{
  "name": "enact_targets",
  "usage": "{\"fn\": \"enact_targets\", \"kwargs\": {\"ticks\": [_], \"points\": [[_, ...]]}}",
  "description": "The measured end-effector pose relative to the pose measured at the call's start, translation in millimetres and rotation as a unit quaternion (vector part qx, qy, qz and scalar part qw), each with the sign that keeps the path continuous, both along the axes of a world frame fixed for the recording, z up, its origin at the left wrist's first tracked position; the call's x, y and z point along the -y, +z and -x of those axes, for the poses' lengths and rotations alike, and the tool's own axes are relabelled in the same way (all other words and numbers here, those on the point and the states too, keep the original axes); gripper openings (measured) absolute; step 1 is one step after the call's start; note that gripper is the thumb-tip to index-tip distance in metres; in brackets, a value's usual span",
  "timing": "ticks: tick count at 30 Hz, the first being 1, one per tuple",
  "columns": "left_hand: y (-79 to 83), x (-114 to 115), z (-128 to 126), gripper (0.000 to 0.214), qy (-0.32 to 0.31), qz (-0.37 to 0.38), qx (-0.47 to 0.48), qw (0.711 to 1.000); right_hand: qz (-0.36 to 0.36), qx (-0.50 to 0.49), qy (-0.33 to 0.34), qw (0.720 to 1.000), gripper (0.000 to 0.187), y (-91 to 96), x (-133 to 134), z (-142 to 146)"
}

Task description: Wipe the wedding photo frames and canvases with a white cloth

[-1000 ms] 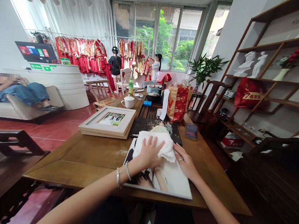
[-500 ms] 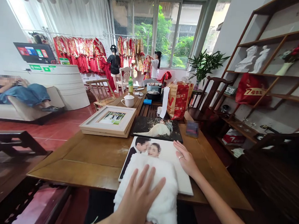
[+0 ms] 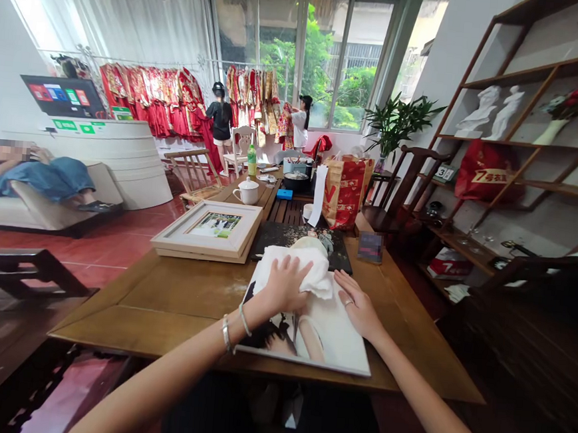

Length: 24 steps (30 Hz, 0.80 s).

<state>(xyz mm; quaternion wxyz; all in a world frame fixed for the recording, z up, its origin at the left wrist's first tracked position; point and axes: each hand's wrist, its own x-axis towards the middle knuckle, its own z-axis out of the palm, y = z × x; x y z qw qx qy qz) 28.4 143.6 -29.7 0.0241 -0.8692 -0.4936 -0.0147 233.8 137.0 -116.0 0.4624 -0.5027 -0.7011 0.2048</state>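
My left hand (image 3: 286, 283) lies with its fingers spread on top of a white cloth (image 3: 322, 272), pressing it against the far part of a photo panel (image 3: 341, 344). The cloth hides the upper part of the couple's picture and overlaps the near edge of a dark photo panel (image 3: 339, 250) behind it. At the right edge of the white panel, my right hand (image 3: 359, 305) rests flat with fingers stretched out and a ring on one finger. The lower part of the picture shows below my left wrist.
Stacked pale picture frames (image 3: 205, 230) lie left on the wooden table (image 3: 162, 300). Beyond are a lidded white cup (image 3: 246, 191), a red paper bag (image 3: 347, 193) and a small dark block (image 3: 370, 247). Two people stand at the clothes racks; another person lies on a sofa (image 3: 43, 214).
My left hand has pushed the cloth forward from the panel's near edge to its far edge, uncovering the lower picture. My right hand has stayed in place.
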Motion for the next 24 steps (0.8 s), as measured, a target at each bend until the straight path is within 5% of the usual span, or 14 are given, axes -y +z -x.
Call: {"fn": "enact_targets", "kwargs": {"ticks": [5, 11, 14, 18, 24], "points": [[-4.8, 42, 17, 0.077, -0.005, 0.024, 0.004, 1.000, 0.012, -0.006, 0.019, 1.000, 0.039, 4.5, 4, 2], [5.8, 123, 31, 0.099, 0.000, 0.159, -0.015, 0.987, 0.025, -0.005, 0.038, 0.999, 0.041, 6.2, 6, 2], [11.0, 141, 33, 0.103, -0.007, 0.202, -0.024, 0.979, 0.025, -0.004, 0.038, 0.999, 0.041, 5.4, 5, 2], [10.6, 121, 31, 0.096, 0.002, 0.158, -0.010, 0.987, 0.021, -0.004, 0.028, 0.999, 0.041, 3.4, 3, 1], [-3.7, 40, 14, 0.072, 0.031, 0.015, 0.024, 0.999, 0.014, -0.006, 0.025, 1.000, 0.038, 2.6, 1, -1]]}}
